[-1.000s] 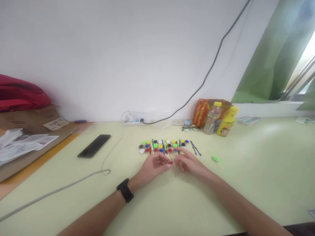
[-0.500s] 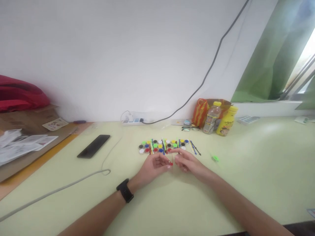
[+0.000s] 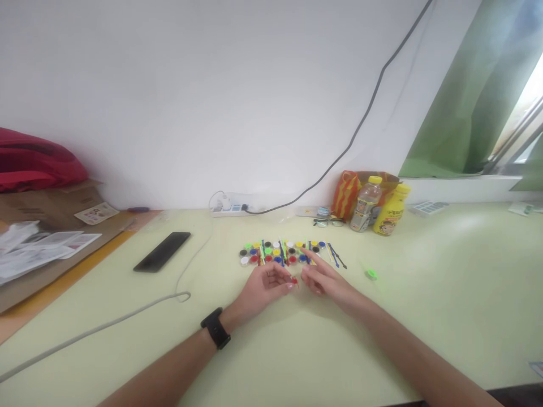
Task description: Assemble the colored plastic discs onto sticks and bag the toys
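Note:
My left hand, with a black watch on its wrist, pinches a small red piece between thumb and fingertips. A thin reddish sliver sticks out below the piece; its exact shape is too small to tell. Just right of it hovers my right hand, index finger stretched forward and the other fingers curled, with nothing visible in it. Beyond both hands lie rows of small round discs in several colours, with thin coloured plastic sticks among and beside them. A bright green disc lies apart on the right.
A black phone and a grey cable lie on the left. At the back stand a clear bottle, a yellow bottle and a red-yellow bag, near eyeglasses and a power strip. Cardboard borders the left.
My right index finger has swung forward and right, away from the red piece. The thin strip upright between my hands before now shows as a short sliver. My left hand stays put.

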Demonstrator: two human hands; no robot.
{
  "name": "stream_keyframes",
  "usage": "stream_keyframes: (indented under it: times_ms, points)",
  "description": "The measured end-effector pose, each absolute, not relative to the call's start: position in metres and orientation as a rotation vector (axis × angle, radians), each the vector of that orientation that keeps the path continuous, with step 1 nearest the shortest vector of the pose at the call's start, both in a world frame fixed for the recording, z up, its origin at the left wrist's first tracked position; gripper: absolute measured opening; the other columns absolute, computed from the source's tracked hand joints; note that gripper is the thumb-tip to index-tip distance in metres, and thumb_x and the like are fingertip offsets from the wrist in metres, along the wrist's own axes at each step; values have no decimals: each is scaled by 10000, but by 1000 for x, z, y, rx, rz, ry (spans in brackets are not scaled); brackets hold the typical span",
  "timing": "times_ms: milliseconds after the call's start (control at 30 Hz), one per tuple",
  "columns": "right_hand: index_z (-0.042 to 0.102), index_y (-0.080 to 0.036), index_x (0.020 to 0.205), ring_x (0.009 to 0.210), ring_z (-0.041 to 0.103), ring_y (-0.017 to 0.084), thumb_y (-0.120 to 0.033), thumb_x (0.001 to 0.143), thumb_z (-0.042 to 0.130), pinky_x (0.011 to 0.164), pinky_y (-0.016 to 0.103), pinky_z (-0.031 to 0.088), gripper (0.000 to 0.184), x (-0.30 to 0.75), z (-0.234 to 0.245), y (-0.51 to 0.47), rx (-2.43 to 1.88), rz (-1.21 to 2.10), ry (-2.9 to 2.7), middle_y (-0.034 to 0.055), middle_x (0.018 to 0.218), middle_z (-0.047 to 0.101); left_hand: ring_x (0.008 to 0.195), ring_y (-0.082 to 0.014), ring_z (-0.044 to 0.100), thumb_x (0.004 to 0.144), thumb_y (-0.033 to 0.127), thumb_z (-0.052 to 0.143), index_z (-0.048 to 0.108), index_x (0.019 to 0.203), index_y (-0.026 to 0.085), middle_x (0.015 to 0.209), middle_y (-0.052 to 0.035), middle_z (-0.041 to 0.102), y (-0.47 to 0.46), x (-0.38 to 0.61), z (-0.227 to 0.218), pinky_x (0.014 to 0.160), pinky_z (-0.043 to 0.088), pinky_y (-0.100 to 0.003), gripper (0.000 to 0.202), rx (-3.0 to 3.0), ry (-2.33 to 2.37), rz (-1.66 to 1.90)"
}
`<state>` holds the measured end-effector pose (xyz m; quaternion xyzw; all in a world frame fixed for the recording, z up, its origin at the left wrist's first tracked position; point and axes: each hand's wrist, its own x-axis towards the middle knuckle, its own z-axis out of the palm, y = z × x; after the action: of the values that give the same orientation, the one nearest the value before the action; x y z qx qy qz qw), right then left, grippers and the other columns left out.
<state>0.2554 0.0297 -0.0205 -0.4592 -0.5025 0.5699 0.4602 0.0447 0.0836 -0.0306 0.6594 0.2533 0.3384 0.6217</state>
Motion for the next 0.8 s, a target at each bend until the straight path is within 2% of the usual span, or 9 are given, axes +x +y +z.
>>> stream_keyframes:
  times_ms: [100,300,467,533,567,633,700,733,800]
  points:
    - [229,-340,1567,550,339,100,-595,882,612,519,245,250,826,255,-20,29,-1149,1349,-1200,-26,808,549,858,-194,680,787,330,819,655,915,166,952,-73,707,83,45,-29,789,543,-321,265,1513,585,775]
    - [165,-367,1580,564,331,106,-567,885,627,535,253,274,858,256,-20,30,-1058,1295,-1268,-26,820,525,882,-189,669,784,323,823,654,921,167,979,-75,703,83,45,-30,817,546,-324,268,1498,592,770]
    - [231,-370,1560,655,395,133,-490,875,676,594,264,317,825,255,-16,27,-935,1225,-1383,-11,866,503,868,-186,664,787,312,820,654,916,165,938,-65,690,83,45,-29,792,548,-307,256,1483,603,763]
    - [365,-362,1503,664,403,139,-508,882,660,611,271,333,703,255,-17,27,-964,1180,-1433,-5,873,514,870,-190,665,790,317,815,656,915,164,935,-70,689,82,45,-28,785,550,-306,254,1477,602,760]
    - [493,-339,1415,653,398,139,-531,890,638,613,275,335,577,256,-18,27,-1005,1149,-1459,-6,848,515,873,-193,665,791,320,813,655,914,163,940,-74,690,82,45,-27,786,552,-307,254,1477,601,761]
    - [725,-248,1015,611,387,139,-601,930,529,611,288,334,413,257,-23,29,-1132,1104,-1524,-6,714,490,870,-193,665,791,322,811,653,911,161,950,-81,692,82,45,-26,778,554,-306,256,1484,599,765]
    - [638,-193,573,560,384,141,-667,962,376,602,302,329,667,259,-28,33,-1272,1096,-1581,-3,552,407,850,-186,663,797,319,807,650,912,161,945,-80,692,82,45,-27,759,552,-298,251,1494,597,768]
    - [552,-190,470,539,382,141,-688,965,324,596,306,325,738,260,-29,34,-1319,1098,-1599,-3,501,367,840,-181,661,801,316,803,649,913,162,940,-77,691,83,45,-28,749,549,-292,245,1499,596,767]
    - [494,-190,462,533,387,137,-707,951,342,588,303,319,728,261,-30,36,-1325,1087,-1602,-4,497,378,837,-175,658,811,310,796,648,919,164,945,-75,690,83,45,-29,739,544,-283,235,1505,596,764]
